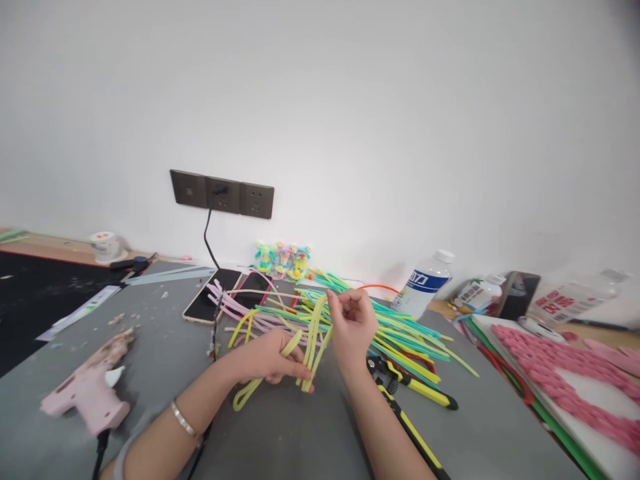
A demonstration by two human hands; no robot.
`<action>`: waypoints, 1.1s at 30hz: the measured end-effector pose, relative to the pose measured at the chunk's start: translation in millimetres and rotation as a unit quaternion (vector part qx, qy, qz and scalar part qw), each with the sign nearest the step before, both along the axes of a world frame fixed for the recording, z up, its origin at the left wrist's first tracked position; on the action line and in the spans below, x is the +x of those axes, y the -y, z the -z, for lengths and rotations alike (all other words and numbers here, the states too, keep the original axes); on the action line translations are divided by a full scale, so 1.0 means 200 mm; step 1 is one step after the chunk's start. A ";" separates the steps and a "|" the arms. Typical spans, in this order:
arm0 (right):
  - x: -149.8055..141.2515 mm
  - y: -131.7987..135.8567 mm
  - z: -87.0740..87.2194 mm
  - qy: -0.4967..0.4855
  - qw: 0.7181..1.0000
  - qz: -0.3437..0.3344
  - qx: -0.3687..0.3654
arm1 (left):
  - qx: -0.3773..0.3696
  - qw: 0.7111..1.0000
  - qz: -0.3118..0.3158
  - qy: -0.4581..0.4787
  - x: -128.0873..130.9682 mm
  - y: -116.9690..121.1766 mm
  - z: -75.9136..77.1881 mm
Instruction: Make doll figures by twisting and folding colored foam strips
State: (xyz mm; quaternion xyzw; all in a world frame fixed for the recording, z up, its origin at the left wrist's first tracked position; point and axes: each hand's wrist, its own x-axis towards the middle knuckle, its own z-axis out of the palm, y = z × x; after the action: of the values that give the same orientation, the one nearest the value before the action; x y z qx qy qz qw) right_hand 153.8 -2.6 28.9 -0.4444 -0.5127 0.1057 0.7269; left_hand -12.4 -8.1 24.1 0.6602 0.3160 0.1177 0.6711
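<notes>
Yellow stems (314,333) overlapping past counting, left hand (280,357) closed on them, right hand (354,323) pinching their bend, fingertips partly hidden, three figurines (283,260)

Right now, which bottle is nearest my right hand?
The blue-labelled bottle; the white-labelled bottle and the red-lettered bottle both sit farther right.

Yellow strips (313,333) — partly hidden by left hand (277,357), glue-gun cord (101,450) — cut off below

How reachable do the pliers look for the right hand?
Likely yes: the pliers lie mostly in view beside the right forearm, though the right hand would first have to leave the yellow strips.
</notes>
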 end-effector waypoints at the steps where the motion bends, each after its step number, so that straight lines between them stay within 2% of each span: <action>1: 0.00 0.00 0.00 0.001 1.000 0.003 0.000 | 0.001 1.000 -0.001 0.000 0.00 0.00 0.00; 13: -0.01 0.02 -0.01 0.022 1.000 0.020 0.003 | -0.006 1.000 -0.006 -0.007 0.01 0.01 -0.03; 33: -0.03 0.03 -0.01 0.052 0.998 0.027 0.016 | -0.046 0.999 0.001 0.024 0.02 0.02 0.00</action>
State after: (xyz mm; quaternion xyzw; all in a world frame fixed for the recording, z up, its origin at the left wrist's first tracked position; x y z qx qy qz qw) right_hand 148.4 -9.1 30.8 -0.4510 -0.5392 0.0547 0.7091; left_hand -8.2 -11.7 23.6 0.6258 0.3037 0.1182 0.7086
